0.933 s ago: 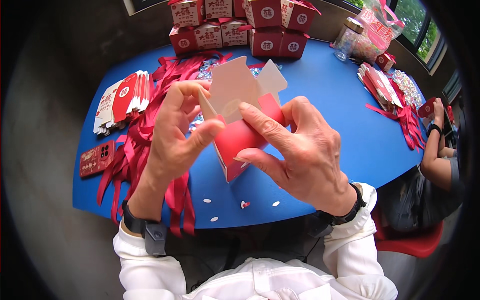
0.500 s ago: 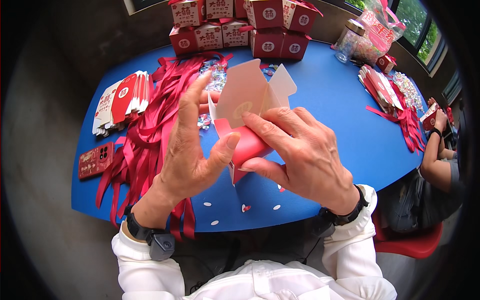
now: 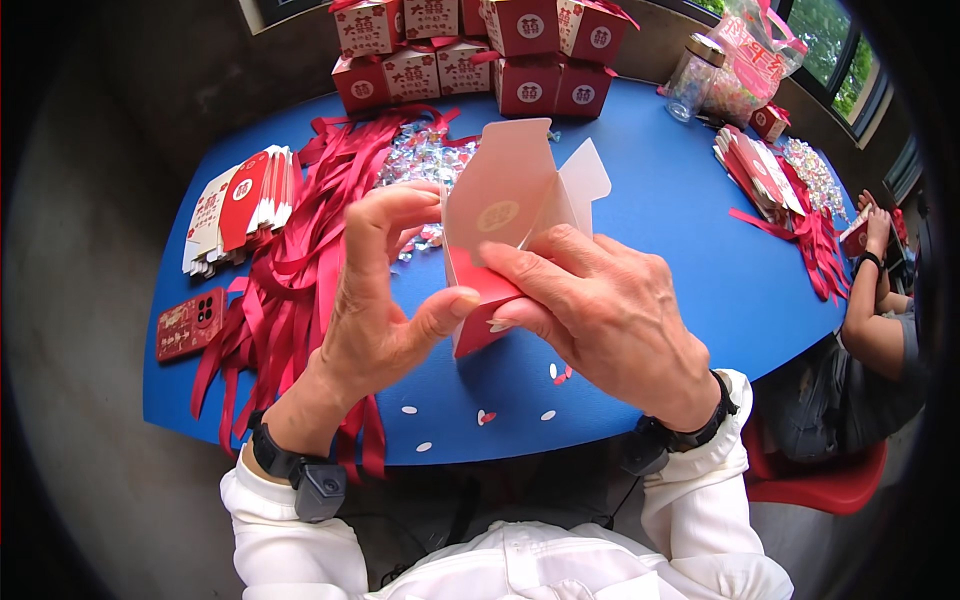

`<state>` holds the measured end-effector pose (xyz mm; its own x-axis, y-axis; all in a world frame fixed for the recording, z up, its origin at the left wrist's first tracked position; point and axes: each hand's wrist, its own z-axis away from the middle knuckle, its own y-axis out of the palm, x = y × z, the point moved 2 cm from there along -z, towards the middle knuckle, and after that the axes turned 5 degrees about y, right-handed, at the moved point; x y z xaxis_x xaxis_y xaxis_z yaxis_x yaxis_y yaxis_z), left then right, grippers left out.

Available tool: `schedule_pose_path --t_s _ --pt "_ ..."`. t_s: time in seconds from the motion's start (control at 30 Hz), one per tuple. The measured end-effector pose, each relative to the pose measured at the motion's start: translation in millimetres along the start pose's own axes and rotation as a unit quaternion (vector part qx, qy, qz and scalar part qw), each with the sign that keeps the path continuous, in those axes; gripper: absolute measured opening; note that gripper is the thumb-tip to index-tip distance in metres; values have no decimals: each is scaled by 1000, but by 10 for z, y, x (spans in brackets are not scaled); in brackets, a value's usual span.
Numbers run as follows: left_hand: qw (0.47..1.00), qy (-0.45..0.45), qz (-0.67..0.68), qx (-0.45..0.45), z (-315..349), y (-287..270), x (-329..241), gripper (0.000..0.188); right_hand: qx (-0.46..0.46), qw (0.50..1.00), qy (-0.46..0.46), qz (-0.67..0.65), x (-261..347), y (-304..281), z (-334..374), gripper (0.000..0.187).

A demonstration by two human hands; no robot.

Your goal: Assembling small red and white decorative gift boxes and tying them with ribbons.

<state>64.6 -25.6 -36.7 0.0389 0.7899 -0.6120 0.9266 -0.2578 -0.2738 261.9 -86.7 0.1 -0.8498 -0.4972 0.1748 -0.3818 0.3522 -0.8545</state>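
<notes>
A small red-and-white cardboard gift box [image 3: 482,335] stands between my hands, with tall pale flaps [image 3: 500,185] raised at its far side. My left hand [image 3: 375,295] curves round its left side: the thumb touches the near left corner, and the bent fingertips reach the upper left edge. My right hand [image 3: 600,325] has its index finger over the red near flap [image 3: 482,283] and its thumb against the front, pinching the box there. The right hand hides most of the box's right side, and its inside is mostly out of sight.
Red ribbons [image 3: 300,270] and wrapped candies [image 3: 415,160] lie left, beside flat folded boxes [image 3: 240,205] and a red phone [image 3: 191,325]. Finished boxes [image 3: 440,65] are stacked at the back. A jar [image 3: 692,80] stands back right. Another person's hand [image 3: 878,232] works at far right.
The red near flap, bulging outward before, now lies flatter under my right index finger. The box has turned more upright, and my left fingers have bent toward its edge.
</notes>
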Motion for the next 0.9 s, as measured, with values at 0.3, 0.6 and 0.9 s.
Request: schedule_pose_path --t_s 0.3,0.6,0.9 --pt "995 59 -72 40 -40 -19 49 74 5 1000 -6 -24 -35 -59 8 27" --pt "983 112 -116 93 -61 -4 10 82 3 999 -26 -47 -51 -55 42 13" --pt "975 101 -164 111 -52 -33 43 62 -3 997 -50 -51 -33 -30 15 15"
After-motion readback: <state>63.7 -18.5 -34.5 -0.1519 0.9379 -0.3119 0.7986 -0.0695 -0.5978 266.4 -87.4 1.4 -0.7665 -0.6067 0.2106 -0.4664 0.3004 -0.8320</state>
